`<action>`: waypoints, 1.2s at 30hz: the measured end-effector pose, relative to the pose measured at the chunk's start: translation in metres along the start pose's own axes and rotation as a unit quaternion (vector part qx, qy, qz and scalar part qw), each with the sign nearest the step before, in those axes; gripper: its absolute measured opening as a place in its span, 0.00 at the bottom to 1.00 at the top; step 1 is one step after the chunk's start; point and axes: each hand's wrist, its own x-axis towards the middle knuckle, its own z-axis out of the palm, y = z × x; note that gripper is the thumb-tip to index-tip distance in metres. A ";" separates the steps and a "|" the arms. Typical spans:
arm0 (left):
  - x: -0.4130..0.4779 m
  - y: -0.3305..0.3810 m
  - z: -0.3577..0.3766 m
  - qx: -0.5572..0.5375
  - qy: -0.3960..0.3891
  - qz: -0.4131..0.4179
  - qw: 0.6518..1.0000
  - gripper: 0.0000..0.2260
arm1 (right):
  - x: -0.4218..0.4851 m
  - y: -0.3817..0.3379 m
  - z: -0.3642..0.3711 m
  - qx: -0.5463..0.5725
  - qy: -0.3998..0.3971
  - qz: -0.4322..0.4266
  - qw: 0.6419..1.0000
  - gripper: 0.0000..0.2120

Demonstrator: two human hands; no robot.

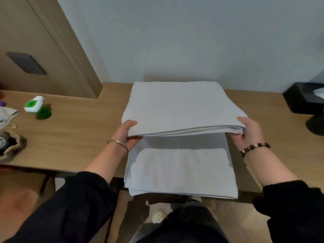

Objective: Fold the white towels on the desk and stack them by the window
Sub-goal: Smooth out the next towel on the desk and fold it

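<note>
A large folded white towel [180,107] is lifted at its near edge above the wooden desk [73,137]. My left hand [127,133] grips its near left corner, thumb on top. My right hand [249,132] grips its near right corner the same way. Under it, nearer to me, lies another folded white towel [180,185], reaching over the desk's front edge. On that one rests a smaller, thicker folded white towel [180,165].
A green and white bottle [34,106] lies at the left, beside a green cap [43,114]. A cloth bag [7,114] and a dark round object [8,146] sit at the far left. A black tissue box [305,99] stands at the right by the wall.
</note>
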 end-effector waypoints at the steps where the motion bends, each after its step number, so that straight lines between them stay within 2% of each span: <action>1: -0.008 -0.010 -0.013 0.008 0.014 -0.017 1.000 0.10 | -0.008 0.007 -0.012 -0.029 0.013 0.005 0.999 0.11; 3: -0.021 -0.032 -0.039 0.045 0.057 -0.060 0.996 0.08 | -0.019 0.034 -0.044 -0.109 0.055 0.061 0.991 0.11; 5: -0.025 -0.051 -0.059 0.094 0.098 -0.099 0.986 0.06 | -0.026 0.065 -0.072 -0.183 0.108 0.153 0.965 0.08; 7: -0.017 -0.060 -0.067 0.139 0.121 -0.107 0.977 0.06 | -0.021 0.086 -0.085 -0.225 0.128 0.188 0.948 0.05; 12: 0.013 -0.054 -0.048 0.174 0.114 -0.087 0.974 0.07 | 0.031 0.083 -0.076 -0.251 0.146 0.130 0.948 0.07; 16: 0.044 -0.040 -0.017 0.169 0.101 -0.048 0.979 0.08 | 0.066 0.070 -0.050 -0.315 0.165 0.094 0.930 0.18; 18: 0.053 -0.033 -0.008 0.177 0.117 -0.041 0.976 0.10 | 0.073 0.062 -0.040 -0.319 0.169 0.102 0.927 0.21; 21: 0.042 -0.024 -0.002 0.149 0.104 -0.055 0.982 0.04 | 0.065 0.048 -0.026 -0.280 0.122 0.098 0.947 0.21; 23: 0.031 -0.018 -0.001 0.108 0.079 -0.022 0.991 0.08 | 0.047 0.033 -0.018 -0.231 0.088 0.052 0.967 0.20; 25: 0.019 -0.012 -0.004 0.043 0.048 0.018 0.998 0.10 | 0.023 0.017 -0.017 -0.121 0.058 0.007 0.991 0.15; 27: 0.007 -0.012 -0.015 0.036 0.028 0.030 0.998 0.10 | 0.000 0.010 -0.026 -0.083 0.036 -0.029 0.995 0.10; 31: -0.007 -0.045 -0.050 0.161 0.100 -0.010 0.982 0.06 | -0.021 0.045 -0.061 -0.222 0.077 0.014 0.972 0.03; 34: -0.009 -0.066 -0.062 0.215 0.137 -0.018 0.967 0.07 | -0.015 0.078 -0.080 -0.260 0.117 0.051 0.957 0.09; 36: -0.007 -0.067 -0.061 0.207 0.131 0.003 0.970 0.10 | -0.008 0.084 -0.085 -0.289 0.137 0.025 0.947 0.06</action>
